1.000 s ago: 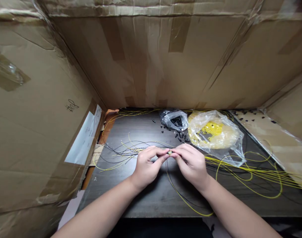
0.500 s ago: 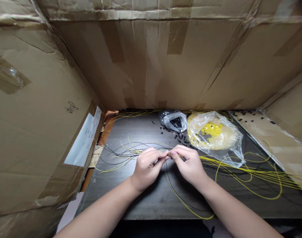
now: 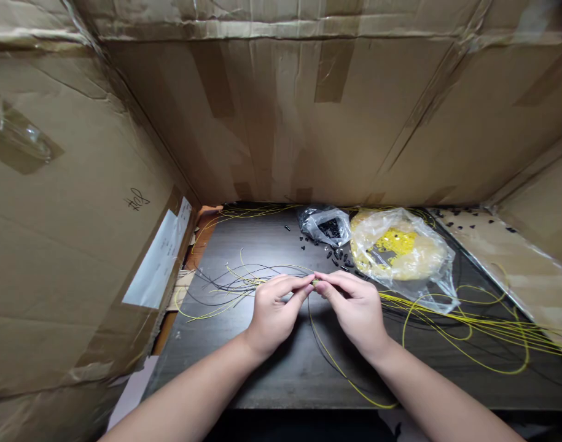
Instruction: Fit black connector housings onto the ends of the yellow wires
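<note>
Thumb and fingers of my left hand (image 3: 277, 310) pinch a bundle of thin yellow and black wires near the middle of the table. My right hand (image 3: 354, 307) grips the same bundle close beside it, fingertips almost touching. A small yellowish bit shows between the fingertips; its kind is too small to tell. Loose wire ends (image 3: 230, 282) fan out to the left of my left hand. To the right, the long yellow wires (image 3: 446, 319) run off across the table. One yellow and black loop (image 3: 336, 366) hangs down toward the table's front edge.
Behind my hands lie a clear bag of small black parts (image 3: 329, 228) and a larger clear bag of yellow parts (image 3: 395, 242). Loose black pieces (image 3: 338, 255) are scattered by them. Cardboard walls (image 3: 285, 123) surround the dark table (image 3: 262, 380) at the back and sides.
The fingers of both hands have shifted slightly at the pinch, with the right fingertips a little raised. The whole view has moved a few pixels; the wires lie much as before.
</note>
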A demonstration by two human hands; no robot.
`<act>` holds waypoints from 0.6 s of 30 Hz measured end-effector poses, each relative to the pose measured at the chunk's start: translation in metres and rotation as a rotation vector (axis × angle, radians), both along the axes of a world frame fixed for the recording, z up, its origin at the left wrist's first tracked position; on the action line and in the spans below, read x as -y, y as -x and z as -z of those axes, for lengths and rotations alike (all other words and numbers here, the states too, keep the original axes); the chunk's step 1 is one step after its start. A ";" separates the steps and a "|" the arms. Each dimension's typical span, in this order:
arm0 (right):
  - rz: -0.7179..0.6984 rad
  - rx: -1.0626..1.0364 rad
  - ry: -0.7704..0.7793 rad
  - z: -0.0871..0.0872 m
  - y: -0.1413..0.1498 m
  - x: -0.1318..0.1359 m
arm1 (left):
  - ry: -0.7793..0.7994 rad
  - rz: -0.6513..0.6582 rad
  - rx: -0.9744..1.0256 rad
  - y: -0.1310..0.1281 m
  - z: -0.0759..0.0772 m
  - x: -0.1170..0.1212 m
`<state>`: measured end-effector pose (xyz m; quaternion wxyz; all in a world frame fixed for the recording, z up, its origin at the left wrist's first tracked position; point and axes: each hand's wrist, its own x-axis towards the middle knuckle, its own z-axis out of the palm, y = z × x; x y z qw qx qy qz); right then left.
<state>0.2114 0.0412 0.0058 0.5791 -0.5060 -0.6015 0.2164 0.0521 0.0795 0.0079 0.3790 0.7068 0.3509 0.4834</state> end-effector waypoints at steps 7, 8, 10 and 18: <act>-0.018 0.005 -0.027 0.002 0.001 0.001 | 0.105 -0.024 0.016 -0.001 0.003 0.000; -0.024 0.018 -0.037 0.002 0.001 0.002 | 0.123 -0.033 0.026 -0.002 0.003 0.000; -0.040 0.049 -0.051 0.002 0.003 0.002 | 0.151 -0.044 0.042 -0.002 0.005 -0.001; -0.091 0.033 -0.045 -0.002 -0.003 0.001 | 0.120 -0.009 0.054 0.000 0.003 -0.001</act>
